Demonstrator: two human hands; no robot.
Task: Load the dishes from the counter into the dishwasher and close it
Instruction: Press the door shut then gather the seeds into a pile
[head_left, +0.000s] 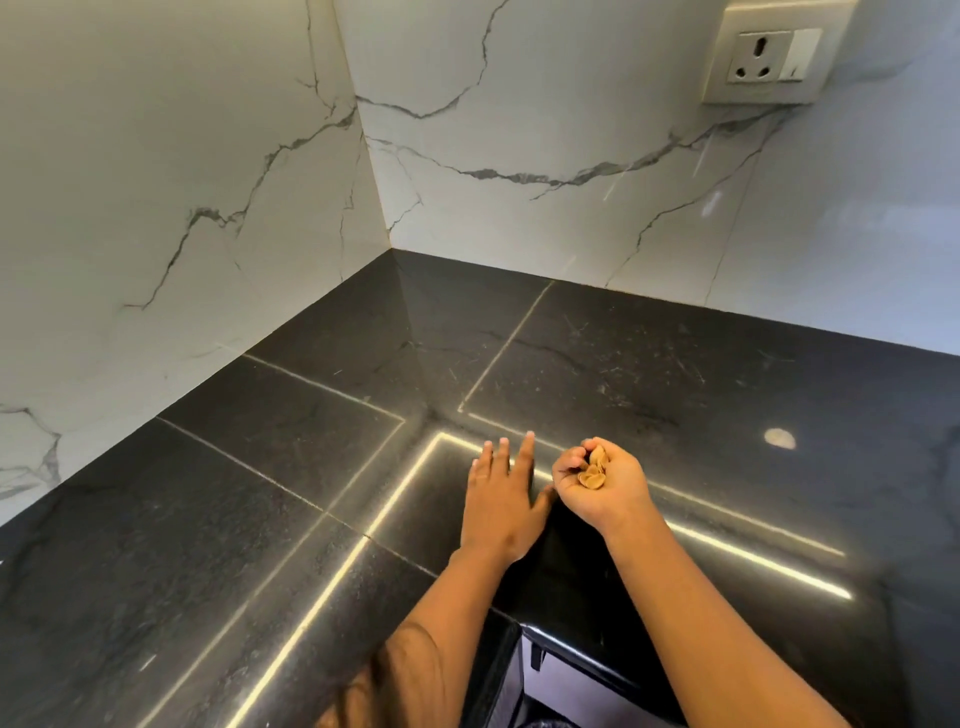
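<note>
While the left hand (501, 496) lies flat at lower centre of the frame, fingers spread on the black stone counter (249, 519), the right hand (602, 483) just beside it is palm up, fingers curled loosely around a small heap of tan nut shells (595, 470) cupped in the palm. At upper right, a wall socket (774, 52) sits on the marble backsplash (519, 130).

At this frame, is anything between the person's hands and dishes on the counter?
No dishes or dishwasher show in this view, so it cannot be settled. The black counter ahead looks bare. The right hand is already cupped around small tan shells, so only the left hand, flat on the counter, is free.
</note>
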